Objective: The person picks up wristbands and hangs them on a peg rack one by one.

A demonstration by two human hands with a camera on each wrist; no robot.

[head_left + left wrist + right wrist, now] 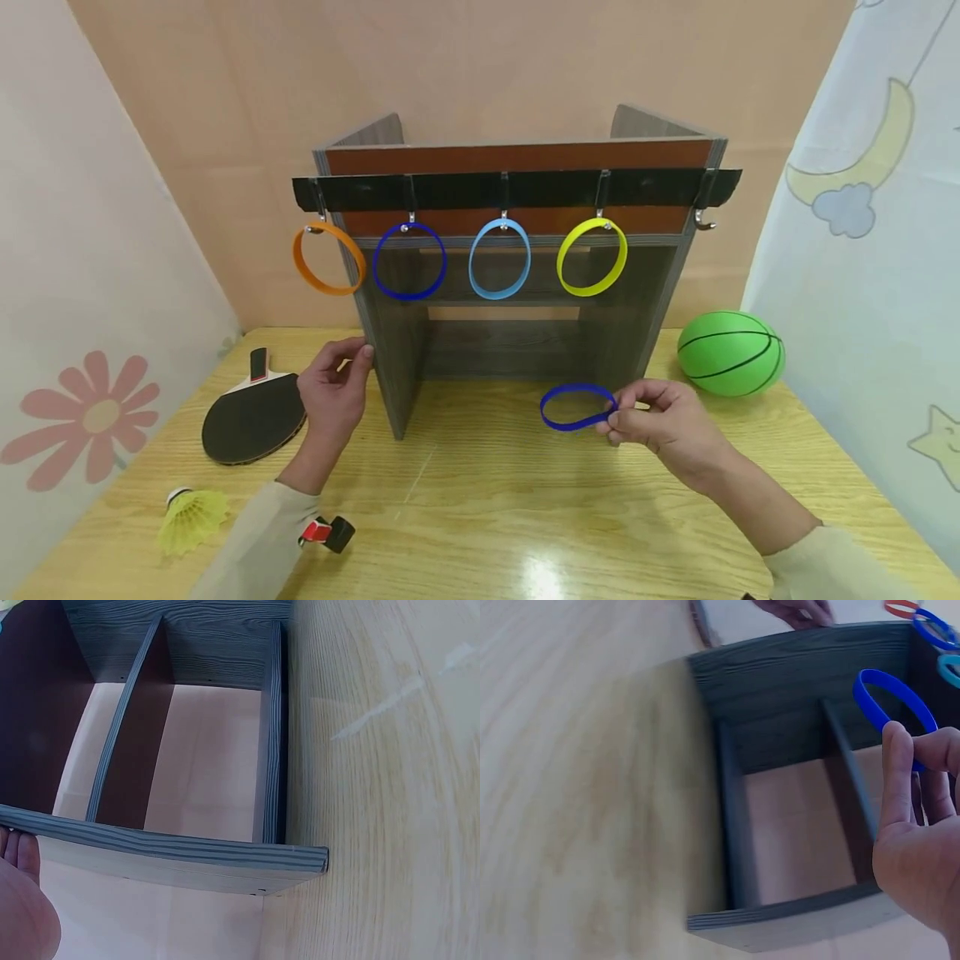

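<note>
My right hand (660,425) pinches a dark blue silicone wristband (577,387) between thumb and fingers, in front of the lower right of a grey wooden rack (401,358). The right wrist view shows the same blue band (866,697) raised at the fingertips. My left hand (333,392) touches the rack's left side panel with its fingertips. From a black strip (465,190) hang an orange wristband (330,290), a dark blue one (408,296), a light blue one (495,295) and a yellow one (592,292), each on its own metal hook.
At the strip's right end is another hook (703,222). A green ball (731,353) sits right of the rack. On the left lie a black table tennis paddle (255,417) and a yellow shuttlecock (193,517). Patterned cloth walls flank the wooden table (480,517).
</note>
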